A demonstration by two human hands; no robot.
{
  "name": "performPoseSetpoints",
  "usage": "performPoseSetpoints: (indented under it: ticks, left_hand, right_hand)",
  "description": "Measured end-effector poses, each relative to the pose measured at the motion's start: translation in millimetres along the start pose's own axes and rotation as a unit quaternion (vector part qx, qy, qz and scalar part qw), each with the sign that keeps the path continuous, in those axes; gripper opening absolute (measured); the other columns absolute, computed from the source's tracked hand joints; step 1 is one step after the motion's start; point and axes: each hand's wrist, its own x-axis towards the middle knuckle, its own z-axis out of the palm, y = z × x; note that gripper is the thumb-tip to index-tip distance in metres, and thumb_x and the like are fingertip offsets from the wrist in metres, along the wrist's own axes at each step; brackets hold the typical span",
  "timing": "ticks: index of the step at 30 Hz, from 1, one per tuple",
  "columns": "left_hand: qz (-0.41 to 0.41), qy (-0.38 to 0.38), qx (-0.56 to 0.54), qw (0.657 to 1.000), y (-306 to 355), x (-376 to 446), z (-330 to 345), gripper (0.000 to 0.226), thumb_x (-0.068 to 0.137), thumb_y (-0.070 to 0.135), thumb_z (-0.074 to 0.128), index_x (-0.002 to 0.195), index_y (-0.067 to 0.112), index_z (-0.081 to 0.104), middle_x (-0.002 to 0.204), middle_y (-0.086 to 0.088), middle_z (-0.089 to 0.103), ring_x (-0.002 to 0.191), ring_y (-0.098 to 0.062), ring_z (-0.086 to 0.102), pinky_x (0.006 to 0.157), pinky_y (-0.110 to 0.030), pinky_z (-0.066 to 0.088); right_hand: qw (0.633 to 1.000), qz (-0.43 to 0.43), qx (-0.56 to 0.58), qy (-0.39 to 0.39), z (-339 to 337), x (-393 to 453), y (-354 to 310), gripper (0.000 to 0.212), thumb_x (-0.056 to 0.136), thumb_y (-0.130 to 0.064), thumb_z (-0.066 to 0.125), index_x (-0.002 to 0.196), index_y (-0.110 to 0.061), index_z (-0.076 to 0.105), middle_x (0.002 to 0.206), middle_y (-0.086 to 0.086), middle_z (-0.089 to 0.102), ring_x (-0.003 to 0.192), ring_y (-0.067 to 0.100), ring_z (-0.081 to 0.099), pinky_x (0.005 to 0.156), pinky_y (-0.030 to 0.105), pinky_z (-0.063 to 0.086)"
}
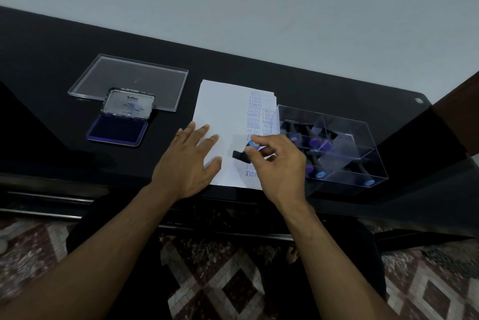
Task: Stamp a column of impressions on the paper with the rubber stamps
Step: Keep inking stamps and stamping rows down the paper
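Nearest the camera, two bare forearms extend over a patterned tiled floor (233, 288) toward the near edge of a glossy black desk (51, 66). The left hand (186, 164) lies palm-down with fingers spread wide, pressing flat on the lower left portion of the white paper (223, 104); it holds nothing. The right hand (277, 164) is curled, its thumb and fingertips pinched on a rubber stamp (246, 151) with a black base and a blue knob; the stamp is at the paper's lower right area, within the printed column, though contact between its face and the sheet cannot be confirmed. The column of blue impressions (253, 123) runs along the right side of the paper, reading FRAGILE nearest, then AIR MAIL, AMENDED and SAMPLE farther away; a fainter second column lies just to its right. Just beside the paper's right edge stands a clear compartmented stamp box (363, 133) containing further stamps with purple and blue knobs. Left of the paper, well apart, an open Artline ink pad (118, 130) shows its blue pad, lid raised. Behind it lies a clear plastic lid (145, 78), flat on the desk.
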Motion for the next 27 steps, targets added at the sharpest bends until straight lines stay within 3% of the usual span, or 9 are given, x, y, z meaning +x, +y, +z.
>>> performPoseSetpoints:
  ticks: [3,6,16,27]
  left_hand:
    - [0.003,0.006,-0.006,1.000,-0.4,-1.0,-0.1,0.069,0.096,0.061,0.026,0.153,0.025,0.041,0.165,-0.001,0.026,0.156,-0.023,0.007,0.125,-0.041,0.005]
    - [0.001,0.004,-0.007,1.000,0.9,-1.0,-1.0,0.070,0.096,0.062,0.025,0.153,0.025,0.040,0.166,0.000,0.025,0.156,-0.022,0.006,0.125,-0.040,0.004]
    - [-0.001,0.001,-0.009,1.000,1.3,-1.0,-1.7,0.071,0.095,0.063,0.023,0.154,0.026,0.039,0.166,0.001,0.024,0.156,-0.021,0.005,0.126,-0.041,0.004]
    - [-0.003,-0.004,-0.009,1.000,0.3,-0.6,-0.6,0.071,0.095,0.063,0.023,0.154,0.027,0.037,0.167,0.001,0.022,0.156,-0.020,0.003,0.126,-0.042,0.004]
  right_hand:
    - [0.992,0.074,0.084,0.051,-5.6,1.0,-1.8,0.016,0.082,-0.012,0.077,0.096,-0.021,0.075,0.090,-0.003,0.069,0.068,0.016,0.067,0.059,0.032,0.057]
    - [0.978,0.135,0.142,0.075,-10.0,3.2,-4.0,0.015,0.084,-0.010,0.074,0.098,-0.016,0.074,0.087,0.008,0.070,0.066,0.032,0.067,0.051,0.027,0.053]
    - [0.907,0.257,0.318,0.105,-15.7,8.8,-8.6,0.015,0.086,0.002,0.069,0.099,-0.003,0.072,0.086,0.021,0.071,0.066,0.025,0.068,0.054,0.032,0.054]
    - [0.912,0.258,0.304,0.094,-16.2,9.1,-7.5,0.016,0.086,0.001,0.070,0.102,-0.003,0.072,0.088,0.018,0.073,0.069,0.026,0.070,0.057,0.033,0.056]
